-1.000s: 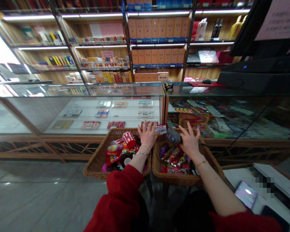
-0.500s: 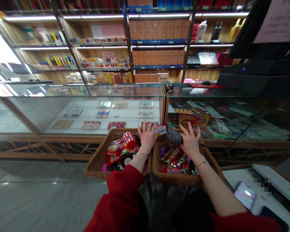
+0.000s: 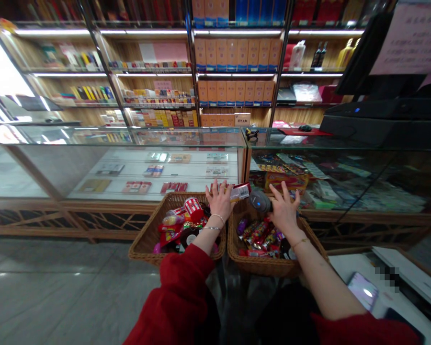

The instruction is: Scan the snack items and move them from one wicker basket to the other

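My left hand holds a small red and white packet with a barcode, over the inner edge of the left wicker basket. That basket holds a red and white striped cup and several colourful wrapped sweets. In my right hand is a grey handheld scanner with a small blue light, its head facing the packet. Some of my right fingers are spread above the grip. Beneath it, the right wicker basket contains several wrapped candies. The scanner's handle is hidden by my palm.
A glass display counter runs behind the baskets, with stocked shelves beyond. A dark monitor stands at upper right. A phone lies on a white surface at lower right.
A blue light now shows on the scanner. The view has tilted slightly, with the shelves lower in frame. Both hands keep nearly the same places, still holding the packet and scanner.
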{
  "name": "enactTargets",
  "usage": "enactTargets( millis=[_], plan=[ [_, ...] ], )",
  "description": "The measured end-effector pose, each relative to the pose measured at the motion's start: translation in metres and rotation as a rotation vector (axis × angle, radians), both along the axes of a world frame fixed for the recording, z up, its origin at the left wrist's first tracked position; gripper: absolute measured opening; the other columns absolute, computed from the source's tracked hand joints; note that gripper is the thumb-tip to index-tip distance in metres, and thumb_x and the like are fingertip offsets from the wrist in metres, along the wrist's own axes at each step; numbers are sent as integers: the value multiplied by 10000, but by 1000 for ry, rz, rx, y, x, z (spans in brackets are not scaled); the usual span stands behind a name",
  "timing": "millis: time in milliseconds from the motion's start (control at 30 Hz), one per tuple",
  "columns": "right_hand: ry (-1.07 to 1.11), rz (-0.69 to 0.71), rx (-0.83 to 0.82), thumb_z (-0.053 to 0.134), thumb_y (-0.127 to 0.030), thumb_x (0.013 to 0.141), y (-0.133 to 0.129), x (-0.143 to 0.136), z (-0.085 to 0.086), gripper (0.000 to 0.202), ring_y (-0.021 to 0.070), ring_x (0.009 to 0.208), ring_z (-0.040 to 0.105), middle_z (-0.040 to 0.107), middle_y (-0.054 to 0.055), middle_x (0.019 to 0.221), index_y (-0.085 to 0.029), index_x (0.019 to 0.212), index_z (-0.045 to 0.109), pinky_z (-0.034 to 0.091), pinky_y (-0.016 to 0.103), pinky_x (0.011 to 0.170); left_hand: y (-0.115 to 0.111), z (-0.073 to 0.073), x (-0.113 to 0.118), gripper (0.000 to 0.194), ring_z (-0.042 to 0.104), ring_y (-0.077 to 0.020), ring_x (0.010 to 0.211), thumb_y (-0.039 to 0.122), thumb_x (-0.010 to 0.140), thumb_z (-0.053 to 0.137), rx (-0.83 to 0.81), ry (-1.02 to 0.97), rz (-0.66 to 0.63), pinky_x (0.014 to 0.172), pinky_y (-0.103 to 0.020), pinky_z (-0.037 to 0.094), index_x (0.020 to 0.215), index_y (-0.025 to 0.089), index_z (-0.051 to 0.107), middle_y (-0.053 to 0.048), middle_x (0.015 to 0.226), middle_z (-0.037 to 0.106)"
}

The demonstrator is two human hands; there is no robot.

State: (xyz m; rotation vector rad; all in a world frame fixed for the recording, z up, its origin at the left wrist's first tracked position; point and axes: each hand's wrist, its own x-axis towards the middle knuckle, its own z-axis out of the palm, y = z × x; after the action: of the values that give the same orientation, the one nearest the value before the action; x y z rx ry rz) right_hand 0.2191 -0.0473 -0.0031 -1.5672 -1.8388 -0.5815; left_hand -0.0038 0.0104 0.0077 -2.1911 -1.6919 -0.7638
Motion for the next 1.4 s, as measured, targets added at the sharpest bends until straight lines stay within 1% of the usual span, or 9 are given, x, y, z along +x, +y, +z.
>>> enactTargets(
  millis=[200, 367, 533, 667, 833, 1067, 1267, 1333, 1400],
  plan=[
    [-26, -11, -21, 594, -120, 685, 0, -6, 5, 399, 366, 1543, 224, 529, 67, 1542, -215, 1051, 720, 107, 729, 1194, -3, 10, -11, 670, 164, -400, 1562, 342, 788, 772, 2, -2, 20, 1237, -713, 64, 1423, 317, 558, -69, 1611, 439],
    [-38, 5, -15, 582, -113, 672, 1, -13, 7, 407, 374, 1539, 229, 526, 68, 1544, -204, 1044, 719, 118, 738, 1191, -9, 13, -31, 660, 192, -395, 1555, 340, 790, 772, 20, 3, 55, 1237, -704, 84, 1416, 319, 564, -57, 1599, 459],
    [-46, 33, -7, 579, -109, 672, 3, -21, 8, 432, 379, 1533, 238, 536, 80, 1534, -211, 1068, 720, 106, 759, 1181, -14, 16, -56, 638, 201, -403, 1551, 369, 792, 765, 14, 13, 90, 1230, -706, 79, 1400, 318, 579, -74, 1597, 460],
    [-54, 28, -24, 575, -113, 682, 4, -28, 11, 422, 382, 1531, 247, 528, 73, 1542, -207, 1066, 723, 122, 760, 1178, -19, 13, -71, 585, 206, -398, 1551, 390, 825, 716, 15, 4, 140, 1232, -694, 85, 1387, 291, 588, -84, 1591, 468],
    [-62, 31, -31, 577, -113, 692, 6, -32, 12, 423, 379, 1535, 243, 529, 74, 1541, -209, 1077, 723, 128, 758, 1178, -27, 4, -83, 534, 219, -410, 1544, 430, 812, 703, -3, -34, 190, 1231, -698, 81, 1306, 239, 630, -121, 1578, 477],
    [-71, 39, -40, 575, -122, 702, 5, -35, 12, 401, 389, 1527, 252, 548, 86, 1523, -192, 1066, 730, 136, 766, 1173, -41, -1, -98, 545, 227, -420, 1538, 454, 782, 729, -39, -29, 222, 1222, -714, 93, 1263, 212, 642, -149, 1581, 465],
    [-72, 39, -27, 563, -135, 708, 5, -34, 11, 391, 377, 1525, 258, 559, 88, 1512, -199, 1056, 730, 133, 764, 1176, -55, -7, -126, 602, 157, -411, 1561, 450, 754, 773, -87, 67, 168, 1207, -738, 54, 1315, 285, 630, -103, 1625, 410],
    [-65, 46, -17, 565, -141, 710, 6, -34, 10, 383, 377, 1524, 258, 564, 91, 1506, -201, 1050, 732, 133, 765, 1171, -58, -7, -137, 628, 120, -414, 1569, 431, 741, 796, -139, 120, 113, 1204, -739, 44, 1340, 335, 633, -76, 1650, 371],
    [-58, 58, -9, 573, -146, 706, 7, -34, 9, 379, 381, 1524, 255, 567, 96, 1503, -205, 1044, 733, 129, 770, 1164, -59, -4, -144, 680, 84, -427, 1571, 364, 707, 836, -189, 189, 37, 1197, -748, 33, 1355, 404, 631, -38, 1672, 330]
  ],
)
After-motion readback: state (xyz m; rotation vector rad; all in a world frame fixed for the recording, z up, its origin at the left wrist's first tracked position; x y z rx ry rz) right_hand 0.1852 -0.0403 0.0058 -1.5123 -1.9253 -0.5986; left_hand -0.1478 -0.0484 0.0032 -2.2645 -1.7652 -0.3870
